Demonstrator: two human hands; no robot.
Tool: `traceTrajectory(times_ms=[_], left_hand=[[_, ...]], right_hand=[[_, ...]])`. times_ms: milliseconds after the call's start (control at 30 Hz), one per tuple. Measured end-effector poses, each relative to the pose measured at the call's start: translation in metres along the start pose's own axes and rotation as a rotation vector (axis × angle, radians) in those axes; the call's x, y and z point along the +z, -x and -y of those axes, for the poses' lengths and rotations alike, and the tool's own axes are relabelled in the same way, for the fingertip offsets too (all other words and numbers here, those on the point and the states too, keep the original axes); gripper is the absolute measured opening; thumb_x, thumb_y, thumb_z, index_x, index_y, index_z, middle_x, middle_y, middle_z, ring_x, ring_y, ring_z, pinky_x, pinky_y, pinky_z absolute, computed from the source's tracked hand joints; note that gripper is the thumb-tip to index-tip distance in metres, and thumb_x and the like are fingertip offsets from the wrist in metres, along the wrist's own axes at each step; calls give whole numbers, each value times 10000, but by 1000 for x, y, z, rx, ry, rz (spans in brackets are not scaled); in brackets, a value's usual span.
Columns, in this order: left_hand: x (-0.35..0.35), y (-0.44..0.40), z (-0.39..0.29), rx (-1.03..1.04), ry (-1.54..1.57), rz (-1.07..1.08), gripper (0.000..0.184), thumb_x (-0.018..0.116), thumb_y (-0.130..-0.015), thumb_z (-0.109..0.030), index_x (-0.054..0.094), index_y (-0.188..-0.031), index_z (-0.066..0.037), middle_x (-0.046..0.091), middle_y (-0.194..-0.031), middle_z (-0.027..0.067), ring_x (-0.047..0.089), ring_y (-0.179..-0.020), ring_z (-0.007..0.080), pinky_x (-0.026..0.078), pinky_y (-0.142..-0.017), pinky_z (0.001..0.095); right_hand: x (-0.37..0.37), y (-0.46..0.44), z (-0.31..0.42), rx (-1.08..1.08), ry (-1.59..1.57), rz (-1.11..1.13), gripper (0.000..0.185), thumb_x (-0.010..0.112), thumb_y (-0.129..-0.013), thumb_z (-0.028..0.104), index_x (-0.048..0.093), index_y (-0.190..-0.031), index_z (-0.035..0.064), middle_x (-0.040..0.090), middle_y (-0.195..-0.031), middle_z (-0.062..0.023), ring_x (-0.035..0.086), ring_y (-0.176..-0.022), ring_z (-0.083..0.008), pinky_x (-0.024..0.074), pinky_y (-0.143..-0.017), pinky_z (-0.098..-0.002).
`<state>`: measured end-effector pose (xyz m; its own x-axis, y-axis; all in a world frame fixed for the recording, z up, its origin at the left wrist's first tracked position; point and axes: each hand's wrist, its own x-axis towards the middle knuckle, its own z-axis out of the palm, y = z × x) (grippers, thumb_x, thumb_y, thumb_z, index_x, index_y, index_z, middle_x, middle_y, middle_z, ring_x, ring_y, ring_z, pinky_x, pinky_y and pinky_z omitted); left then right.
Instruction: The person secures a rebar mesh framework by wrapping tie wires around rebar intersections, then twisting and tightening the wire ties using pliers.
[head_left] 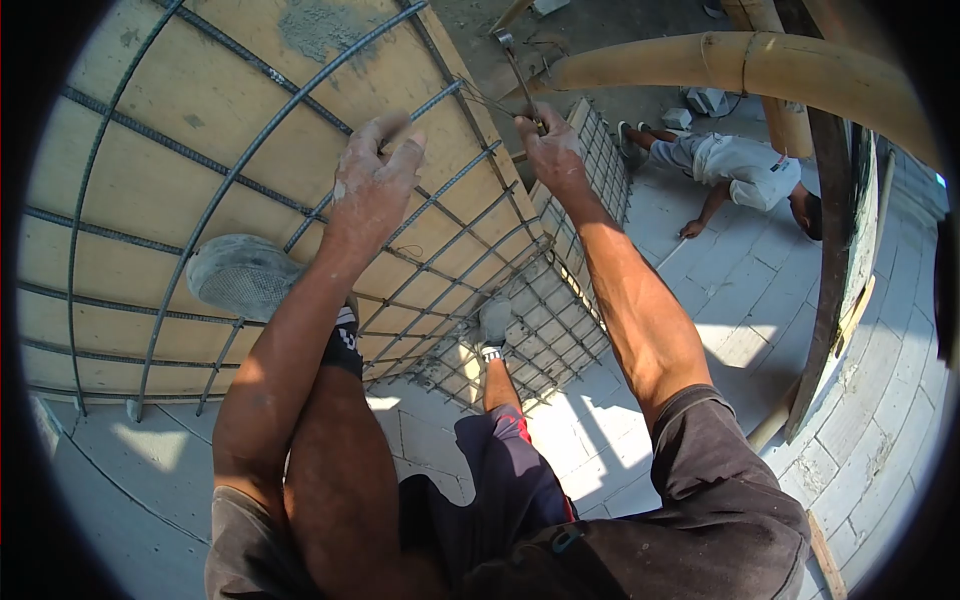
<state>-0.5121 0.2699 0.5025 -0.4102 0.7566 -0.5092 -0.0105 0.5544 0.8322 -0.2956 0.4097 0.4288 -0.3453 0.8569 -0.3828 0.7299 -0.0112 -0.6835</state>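
My left hand (375,180) is raised over a grid of ribbed steel rebar (262,150). Its fingers are curled and partly blurred, and what they hold, if anything, is hidden. To the right, my right hand (553,150) is closed round the lower end of a slim metal tool (517,70) with a small head at its top; the exact kind is unclear. Thin tie wire (485,97) runs between the end of a bar and the area by my right hand. Plywood sheeting (190,180) lies behind the bars.
My shoes, one (245,275) on the rebar and the other (495,320) lower on the mesh, bear on the steel. A co-worker (745,165) bends over the pale block floor (740,270) below. A bamboo pole (730,62) crosses at upper right, beside a curved board (830,260).
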Motion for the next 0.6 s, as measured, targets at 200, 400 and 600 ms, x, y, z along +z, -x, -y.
traceTrajectory(times_ms=[200, 400, 600], left_hand=[[0, -1, -14, -68, 60, 26, 568, 612, -975, -304, 491, -1374, 81, 629, -1195, 166, 665, -933, 174, 554, -759, 280], [-3, -13, -13, -104, 132, 63, 631, 630, -965, -290, 417, -1423, 89, 581, -1294, 184, 667, -951, 185, 563, -762, 299], [-10, -22, 1, 638, -630, -203, 614, 667, -923, -188, 420, -1483, -134, 590, -1226, 180, 677, -873, 251, 574, -725, 364]], right_hand=[[6, -16, 13, -114, 88, 26, 295, 621, -950, 292, 637, -1149, 74, 681, -1049, -199, 641, -1004, -381, 487, -877, -424], [10, -24, 24, -145, -9, 87, 294, 619, -960, 290, 640, -1171, 86, 683, -1102, -177, 642, -1026, -366, 491, -894, -409], [12, -31, 35, -132, 60, 124, 352, 616, -957, 342, 623, -1262, 166, 678, -1183, -154, 625, -1107, -371, 492, -950, -421]])
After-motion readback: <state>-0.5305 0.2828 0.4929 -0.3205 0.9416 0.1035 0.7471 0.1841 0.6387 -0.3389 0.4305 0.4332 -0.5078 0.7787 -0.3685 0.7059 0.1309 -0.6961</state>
